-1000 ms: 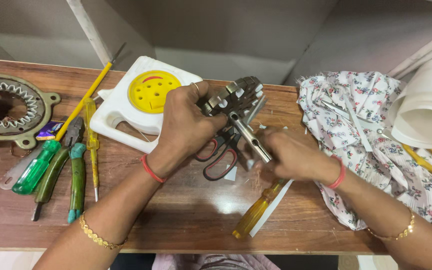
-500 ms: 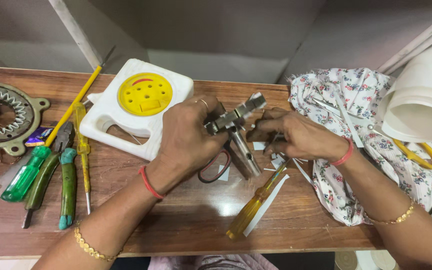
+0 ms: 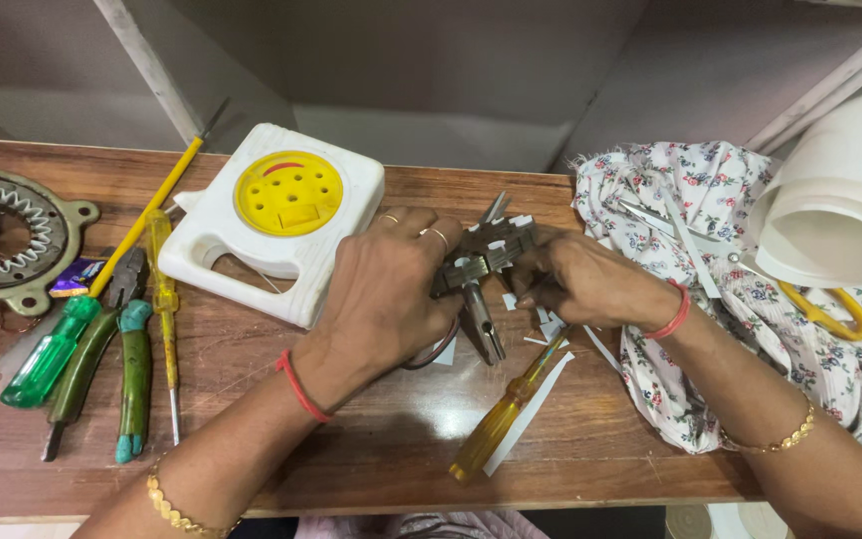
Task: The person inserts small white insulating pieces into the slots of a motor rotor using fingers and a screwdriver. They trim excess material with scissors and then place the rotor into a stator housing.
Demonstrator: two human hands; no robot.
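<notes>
Ok, left to right on the wooden bench (image 3: 381, 449): one motor stator (image 3: 1, 235) at the far left edge, round, toothed inner ring, grey-bronze. One small purple-blue packet (image 3: 73, 276) just beside it, flat, rectangular, print too small to tell. Then hand tools in a row: one green-handled screwdriver (image 3: 46, 351), one pair of green-gripped pliers (image 3: 106, 364), two yellow-handled screwdrivers here, a long one (image 3: 146, 218) angled toward the wall and a shorter tester type (image 3: 164, 299). One white square cable reel (image 3: 276, 225) with a yellow round centre disc.

Left hand (image 3: 386, 299) wraps the metal crimping tool (image 3: 476, 274), fingers closed over its body, two rings showing. Right hand (image 3: 575, 279) pinches the tool's head from the other side, narrow fingertip grip. Tool sits mid-bench, just above the surface.

Third yellow-handled screwdriver (image 3: 501, 419) lies below the hands, white paper strip (image 3: 531, 414) alongside. Floral cloth (image 3: 710, 299) right, one white paper roll (image 3: 840, 200), yellow scissor handle (image 3: 830, 314) on the cloth.
</notes>
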